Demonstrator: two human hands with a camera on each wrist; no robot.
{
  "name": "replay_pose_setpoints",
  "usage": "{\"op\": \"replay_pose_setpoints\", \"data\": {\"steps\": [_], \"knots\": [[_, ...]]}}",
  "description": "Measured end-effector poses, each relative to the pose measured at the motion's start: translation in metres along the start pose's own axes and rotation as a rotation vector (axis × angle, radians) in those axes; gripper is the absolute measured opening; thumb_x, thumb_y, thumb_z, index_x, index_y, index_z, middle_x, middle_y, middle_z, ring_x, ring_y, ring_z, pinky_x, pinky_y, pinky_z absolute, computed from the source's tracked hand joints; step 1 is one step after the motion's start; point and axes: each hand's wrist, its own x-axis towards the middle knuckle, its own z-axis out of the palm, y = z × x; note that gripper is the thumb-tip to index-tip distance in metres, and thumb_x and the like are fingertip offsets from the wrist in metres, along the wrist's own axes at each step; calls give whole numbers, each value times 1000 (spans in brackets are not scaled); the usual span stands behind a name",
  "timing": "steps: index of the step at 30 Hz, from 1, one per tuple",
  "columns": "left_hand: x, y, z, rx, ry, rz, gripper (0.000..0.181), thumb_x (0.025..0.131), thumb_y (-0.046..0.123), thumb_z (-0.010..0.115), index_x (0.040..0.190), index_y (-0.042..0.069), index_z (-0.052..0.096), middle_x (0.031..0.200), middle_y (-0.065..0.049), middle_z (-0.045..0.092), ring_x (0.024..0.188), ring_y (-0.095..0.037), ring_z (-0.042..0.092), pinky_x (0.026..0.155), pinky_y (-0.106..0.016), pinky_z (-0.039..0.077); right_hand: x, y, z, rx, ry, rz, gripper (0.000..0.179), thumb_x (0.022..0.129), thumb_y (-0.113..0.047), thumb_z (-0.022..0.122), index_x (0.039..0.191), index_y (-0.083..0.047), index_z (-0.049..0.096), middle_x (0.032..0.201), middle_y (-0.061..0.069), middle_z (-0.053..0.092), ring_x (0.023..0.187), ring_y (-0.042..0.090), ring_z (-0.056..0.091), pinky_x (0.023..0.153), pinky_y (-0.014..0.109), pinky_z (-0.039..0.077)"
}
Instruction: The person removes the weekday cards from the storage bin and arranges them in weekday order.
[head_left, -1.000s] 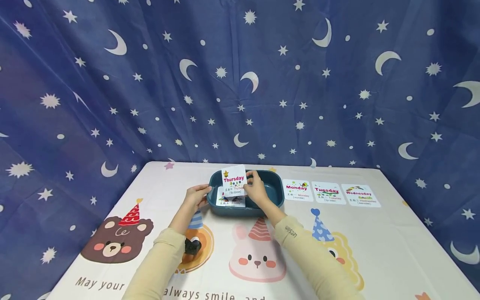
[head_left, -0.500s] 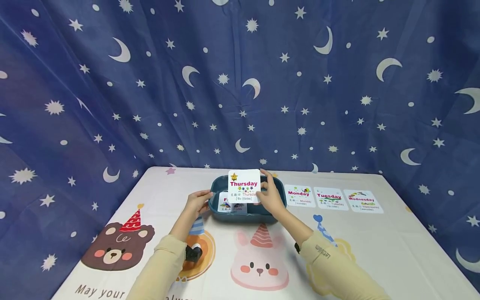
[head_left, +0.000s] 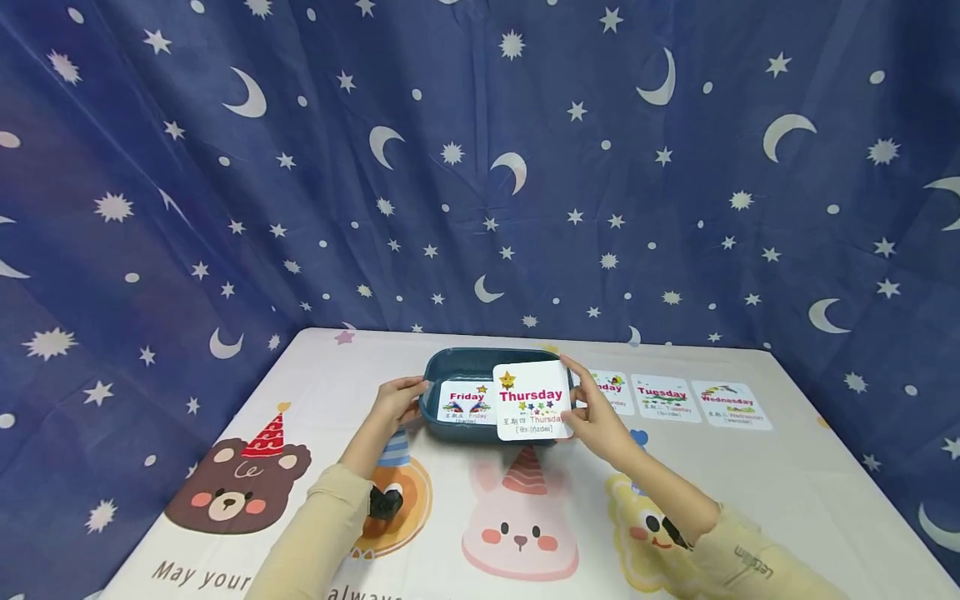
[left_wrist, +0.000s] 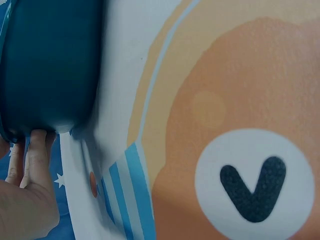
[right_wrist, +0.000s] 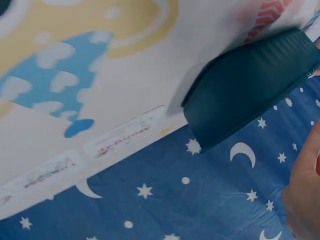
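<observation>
My right hand (head_left: 597,423) pinches a white Thursday card (head_left: 531,402) by its right edge, thumb in front. The card is raised, its printed face toward me, overlapping the right part of a dark teal plastic bin (head_left: 480,362). Inside the bin on the left, a Friday card (head_left: 467,400) shows, its right edge behind the Thursday card. At the bin's left end my left hand (head_left: 395,406) holds the rim; the left wrist view has its fingers (left_wrist: 39,155) against the bin's outer wall. Only part of my right hand (right_wrist: 304,185) appears in the right wrist view.
Right of the bin lie a Monday card (head_left: 617,393), partly covered by my right hand, a Tuesday card (head_left: 666,398) and a Wednesday card (head_left: 731,404) in a row. A cartoon-printed cloth (head_left: 825,500) covers the table; a blue starry curtain (head_left: 450,208) hangs behind.
My right hand has lifted the Thursday card out of the bin and carried it right and toward me, uncovering the Friday card. My left hand stays at the bin's left end.
</observation>
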Motion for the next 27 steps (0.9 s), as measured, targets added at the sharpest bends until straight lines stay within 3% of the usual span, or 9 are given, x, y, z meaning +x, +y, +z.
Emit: {"op": "replay_pose_setpoints", "data": {"steps": [8, 14, 18, 22, 27], "knots": [[1, 6, 2, 8, -8, -12, 39, 93, 14, 59, 130, 0, 53, 133, -20, 52, 79, -10, 62, 56, -14, 49, -29, 7, -24, 31, 46, -2, 80, 85, 22, 42, 151, -11, 12, 99, 28, 48, 76, 16, 66, 59, 38, 58], [1, 3, 1, 10, -12, -9, 40, 93, 14, 59, 131, 0, 52, 133, -20, 52, 78, -8, 62, 57, -14, 50, -51, 22, -38, -84, 44, -29, 78, 84, 21, 44, 150, -7, 13, 92, 23, 50, 58, 7, 54, 50, 23, 51], [1, 2, 1, 12, -11, -6, 41, 93, 15, 59, 131, 0, 52, 132, -20, 53, 80, -9, 62, 58, -15, 50, -63, 31, -50, -142, 64, 7, 78, 83, 21, 47, 149, -6, 14, 89, 17, 48, 53, 5, 45, 46, 18, 43], [1, 2, 2, 15, -13, -10, 42, 93, 15, 60, 131, 0, 52, 133, -20, 53, 78, -8, 62, 59, -15, 50, -71, 40, -60, -133, 89, 52, 78, 84, 20, 45, 149, -6, 12, 92, 21, 50, 61, 9, 57, 51, 23, 51], [2, 1, 2, 8, -8, -11, 42, 93, 15, 60, 131, 0, 52, 130, -19, 54, 75, -7, 61, 59, -15, 50, -74, 55, -69, -203, 143, 84, 77, 84, 20, 45, 150, -8, 15, 92, 20, 49, 60, 8, 53, 52, 23, 50]]}}
